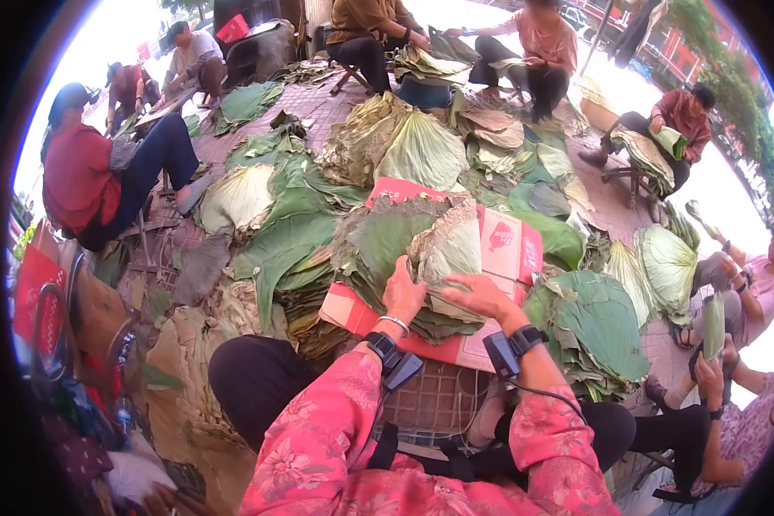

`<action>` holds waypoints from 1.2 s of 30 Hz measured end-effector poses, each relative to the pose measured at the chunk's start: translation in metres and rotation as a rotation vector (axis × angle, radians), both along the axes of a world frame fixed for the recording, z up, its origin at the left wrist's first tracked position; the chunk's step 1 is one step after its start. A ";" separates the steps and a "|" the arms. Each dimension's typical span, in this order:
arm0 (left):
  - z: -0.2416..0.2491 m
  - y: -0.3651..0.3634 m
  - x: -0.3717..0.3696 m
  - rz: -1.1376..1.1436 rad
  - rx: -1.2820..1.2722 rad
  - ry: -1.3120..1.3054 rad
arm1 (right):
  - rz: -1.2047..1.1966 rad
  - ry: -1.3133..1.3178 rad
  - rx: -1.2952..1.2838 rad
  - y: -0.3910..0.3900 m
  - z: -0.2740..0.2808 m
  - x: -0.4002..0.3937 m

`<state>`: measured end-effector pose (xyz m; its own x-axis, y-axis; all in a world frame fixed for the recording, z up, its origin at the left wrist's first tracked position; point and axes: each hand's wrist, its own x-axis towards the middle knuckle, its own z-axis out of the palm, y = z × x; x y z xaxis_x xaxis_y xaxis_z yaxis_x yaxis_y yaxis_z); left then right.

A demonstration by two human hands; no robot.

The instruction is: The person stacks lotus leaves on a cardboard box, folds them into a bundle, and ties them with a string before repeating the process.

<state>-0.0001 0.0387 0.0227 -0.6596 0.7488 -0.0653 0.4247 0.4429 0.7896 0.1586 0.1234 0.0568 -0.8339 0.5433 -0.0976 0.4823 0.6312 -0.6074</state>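
A stack of large dried leaves (pixel 374 249), green and pale tan with ragged brown edges, lies on a flattened red cardboard box (pixel 499 249) in front of me. My left hand (pixel 404 294) rests at the near middle of the stack, its fingers against a leaf's fold; what they hold, if anything, is hidden. To its right, my right hand (pixel 477 297) is spread over the pale part of the stack, fingers stretched out and apart. Both wrists carry dark strapped devices. Beneath the cardboard shows a brown grid-like crate (pixel 430 400).
Piles of leaves (pixel 297 232) surround the box, with another green pile (pixel 593 322) close on the right. Several people sit around on low stools, including a person in red (pixel 82 172) at the left. Bags and a metal-framed chair (pixel 52 318) stand at the left edge.
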 end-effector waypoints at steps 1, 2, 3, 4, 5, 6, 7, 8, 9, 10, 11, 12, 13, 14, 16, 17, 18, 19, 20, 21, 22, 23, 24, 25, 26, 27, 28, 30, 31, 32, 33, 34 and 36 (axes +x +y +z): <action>-0.002 -0.001 -0.001 -0.003 0.014 0.006 | -0.098 0.118 -0.030 0.008 -0.003 -0.005; -0.002 0.000 -0.002 -0.004 0.013 -0.011 | -0.191 0.236 -0.058 0.016 -0.005 -0.012; 0.000 0.000 -0.002 0.000 0.011 -0.028 | -0.188 0.285 0.133 0.015 -0.011 -0.022; 0.001 0.000 -0.002 0.005 0.006 -0.044 | -0.168 0.262 0.199 0.014 -0.023 -0.032; 0.002 0.000 -0.002 0.013 -0.006 -0.072 | -0.147 0.244 0.264 0.011 -0.036 -0.044; -0.002 0.000 -0.005 0.013 0.056 -0.091 | -0.129 0.227 0.323 0.006 -0.053 -0.054; -0.011 -0.002 -0.008 0.011 0.112 -0.111 | -0.128 0.089 0.457 -0.005 -0.065 -0.063; -0.024 -0.004 -0.011 0.006 0.165 -0.130 | -0.138 0.080 0.484 -0.007 -0.073 -0.066; -0.025 -0.008 -0.013 0.007 0.390 -0.088 | -0.152 0.071 0.512 -0.012 -0.072 -0.068; -0.028 -0.016 -0.014 0.047 0.425 -0.119 | -0.169 0.061 0.543 -0.015 -0.069 -0.069; -0.030 -0.025 -0.014 0.084 0.461 -0.152 | -0.168 0.045 0.546 -0.017 -0.066 -0.070; -0.015 -0.035 -0.015 0.119 0.502 -0.181 | -0.177 0.044 0.556 -0.019 -0.065 -0.071; -0.010 -0.045 -0.021 0.185 0.535 0.038 | -0.185 0.041 0.567 -0.021 -0.065 -0.071; -0.010 -0.052 -0.030 0.274 0.442 0.098 | -0.192 0.039 0.581 -0.022 -0.064 -0.071; -0.009 -0.066 -0.051 0.450 0.252 0.216 | -0.199 0.055 0.590 -0.021 -0.065 -0.072; -0.018 -0.070 -0.064 0.474 0.154 0.216 | -0.201 0.060 0.592 -0.022 -0.066 -0.071; -0.032 -0.071 -0.079 0.497 0.051 0.212 | -0.201 0.063 0.587 -0.023 -0.067 -0.071; -0.045 -0.073 -0.096 0.497 -0.025 0.148 | -0.200 0.063 0.582 -0.023 -0.066 -0.071; -0.049 -0.073 -0.113 0.424 -0.135 -0.015 | -0.197 0.059 0.581 -0.023 -0.065 -0.071; -0.051 -0.073 -0.123 0.392 -0.154 -0.158 | -0.196 0.055 0.574 -0.022 -0.065 -0.071; -0.052 -0.070 -0.131 0.359 -0.161 -0.293 | -0.190 0.045 0.568 -0.023 -0.065 -0.070; -0.052 -0.067 -0.136 0.342 -0.161 -0.294 | -0.189 0.040 0.565 -0.023 -0.064 -0.071; -0.050 -0.063 -0.137 0.321 -0.163 -0.295 | -0.191 0.034 0.560 -0.023 -0.064 -0.070; -0.047 -0.059 -0.138 0.298 -0.165 -0.296 | -0.189 0.031 0.562 -0.022 -0.065 -0.070; -0.045 -0.055 -0.139 0.284 -0.191 -0.305 | -0.189 0.028 0.563 -0.021 -0.067 -0.071; -0.031 -0.054 -0.136 0.268 -0.218 -0.313 | -0.191 0.026 0.563 -0.021 -0.067 -0.071; -0.022 -0.051 -0.135 0.251 -0.247 -0.320 | -0.192 0.023 0.565 -0.021 -0.067 -0.070; -0.028 -0.044 -0.135 0.267 -0.187 -0.204 | -0.193 0.022 0.563 -0.022 -0.065 -0.071; -0.013 -0.045 -0.130 0.270 -0.207 -0.173 | -0.191 0.028 0.554 -0.022 -0.065 -0.071; -0.004 -0.042 -0.124 0.271 -0.228 -0.143 | -0.192 0.026 0.551 -0.023 -0.065 -0.070; -0.004 -0.038 -0.121 0.340 -0.198 -0.062 | -0.193 0.026 0.550 -0.022 -0.064 -0.070; -0.009 -0.036 -0.122 0.342 -0.141 -0.051 | -0.193 0.025 0.550 -0.023 -0.064 -0.070; -0.014 -0.032 -0.123 0.347 -0.028 -0.031 | -0.197 0.025 0.550 -0.025 -0.064 -0.069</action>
<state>-0.1232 0.0062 0.0091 -0.8717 0.4783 -0.1068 0.2210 0.5781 0.7854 0.0893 0.0988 -0.0068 -0.7100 0.6537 0.2618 0.6125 0.7567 -0.2286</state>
